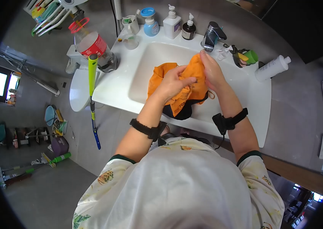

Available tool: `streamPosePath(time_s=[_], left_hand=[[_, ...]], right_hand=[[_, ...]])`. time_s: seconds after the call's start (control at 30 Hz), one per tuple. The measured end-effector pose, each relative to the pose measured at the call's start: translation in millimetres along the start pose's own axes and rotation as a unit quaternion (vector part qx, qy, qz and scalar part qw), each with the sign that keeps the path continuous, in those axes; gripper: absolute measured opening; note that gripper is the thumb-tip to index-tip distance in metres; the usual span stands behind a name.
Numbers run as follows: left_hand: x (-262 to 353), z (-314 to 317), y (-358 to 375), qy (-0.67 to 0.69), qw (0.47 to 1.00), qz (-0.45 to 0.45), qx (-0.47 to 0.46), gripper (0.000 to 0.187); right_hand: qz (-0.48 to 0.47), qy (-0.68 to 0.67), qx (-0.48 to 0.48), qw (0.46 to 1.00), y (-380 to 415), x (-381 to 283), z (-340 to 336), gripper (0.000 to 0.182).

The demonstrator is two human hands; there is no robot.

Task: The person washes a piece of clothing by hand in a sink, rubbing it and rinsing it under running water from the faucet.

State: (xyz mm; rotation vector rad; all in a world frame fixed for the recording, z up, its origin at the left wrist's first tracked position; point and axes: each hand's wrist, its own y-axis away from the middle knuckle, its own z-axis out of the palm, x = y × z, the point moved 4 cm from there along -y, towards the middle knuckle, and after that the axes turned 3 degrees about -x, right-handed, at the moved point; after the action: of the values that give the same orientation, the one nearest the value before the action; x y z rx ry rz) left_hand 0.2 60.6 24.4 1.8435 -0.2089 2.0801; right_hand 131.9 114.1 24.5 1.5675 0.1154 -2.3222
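Over the white sink (138, 82), your left hand (173, 84) and right hand (210, 72) are both clamped on the orange garment (192, 72), bunched above the basin. Far side: faucet (212, 35), soap bottles (171, 23). Right rim: a white bottle (271, 68) lying down. Left: toilet (78, 89), grey tiled floor (51, 191).

The crumpled orange fabric garment (184, 86) sits in the white ceramic sink basin (142, 76), between both hands. Behind the basin stands the chrome metal faucet (212, 36), with the white plastic pump bottle (171, 23) to its left.
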Motion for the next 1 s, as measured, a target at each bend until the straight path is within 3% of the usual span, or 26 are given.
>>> streamPosePath(time_s=[0.1,0.13,0.17,0.2,0.27,0.3,0.37,0.4,0.47,0.5,0.53,0.6,0.63,0.67,0.7,0.73,0.8,0.83,0.87,0.9,0.93,0.97,1.0], left_hand=[[-22,-15,3,0.048,0.998,-0.009,0.035,0.027],[-24,-21,7,0.095,0.994,0.008,0.06,0.025],[-23,-25,12,0.093,0.994,0.006,0.061,0.025],[-20,-31,16,0.147,0.985,0.001,0.096,0.024],[-20,-37,15,0.199,0.971,-0.002,0.131,0.023],[-27,-40,14,0.204,0.97,0.001,0.135,0.023],[-28,-40,15,0.206,0.968,-0.001,0.144,0.025],[-25,-33,13,0.265,0.951,-0.016,0.158,0.027],[-24,-23,4,0.321,0.931,-0.028,0.17,0.029],[-32,-20,-3,0.348,0.918,-0.058,0.184,0.032],[-44,-20,-10,0.374,0.902,-0.09,0.196,0.035],[-60,-5,-5,0.263,0.948,-0.04,0.174,0.037],[-58,6,0,0.208,0.964,-0.014,0.167,0.038],[-65,13,1,0.29,0.93,-0.118,0.193,0.038],[-62,18,0,0.288,0.931,-0.123,0.185,0.038],[-61,25,-1,0.321,0.925,-0.121,0.162,0.037],[-60,26,-11,0.36,0.916,-0.109,0.139,0.036],[-69,14,-14,0.344,0.922,-0.077,0.159,0.036],[-86,-4,-14,0.328,0.925,-0.045,0.184,0.035],[-81,-7,-17,0.386,0.92,0.021,0.063,0.036],[-75,-9,-18,0.437,0.894,0.071,-0.065,0.036],[-93,-2,-22,0.386,0.921,-0.008,0.054,0.036],[-75,10,-9,0.326,0.925,-0.09,0.17,0.037]], right_hand=[[-0.006,0.088,-0.011,0.996,15,-1,-14,0.028],[0.063,0.293,-0.116,0.947,25,-4,-10,0.026],[0.128,0.479,-0.215,0.841,36,-2,-14,0.027],[0.126,0.477,-0.215,0.843,38,10,-32,0.027],[0.098,0.264,-0.111,0.953,33,40,-74,0.03],[0.099,0.264,-0.114,0.953,35,38,-70,0.03],[-0.029,-0.053,-0.026,0.998,42,17,-57,0.033],[-0.028,-0.056,-0.026,0.998,44,16,-44,0.033],[-0.165,-0.023,-0.001,0.986,47,7,-6,0.033],[-0.271,0.156,0.014,0.95,50,10,17,0.028],[-0.365,0.329,0.03,0.871,57,17,43,0.024],[-0.361,0.551,0.036,0.752,75,9,92,0.021],[-0.357,0.553,0.04,0.751,60,5,82,0.021],[-0.173,0.5,0.099,0.843,22,6,50,0.029],[0.021,0.418,0.16,0.894,4,17,24,0.038],[0.024,0.416,0.172,0.893,4,31,15,0.038],[-0.12,0.429,0.173,0.878,-7,46,14,0.041],[-0.15,0.501,0.125,0.843,17,27,42,0.037],[-0.148,0.504,0.118,0.842,33,32,54,0.037],[-0.243,0.477,0.105,0.838,46,31,70,0.034],[-0.246,0.467,0.089,0.845,39,37,57,0.03],[-0.249,0.457,0.073,0.851,32,42,45,0.028],[-0.231,0.53,0.115,0.808,9,43,22,0.029]])
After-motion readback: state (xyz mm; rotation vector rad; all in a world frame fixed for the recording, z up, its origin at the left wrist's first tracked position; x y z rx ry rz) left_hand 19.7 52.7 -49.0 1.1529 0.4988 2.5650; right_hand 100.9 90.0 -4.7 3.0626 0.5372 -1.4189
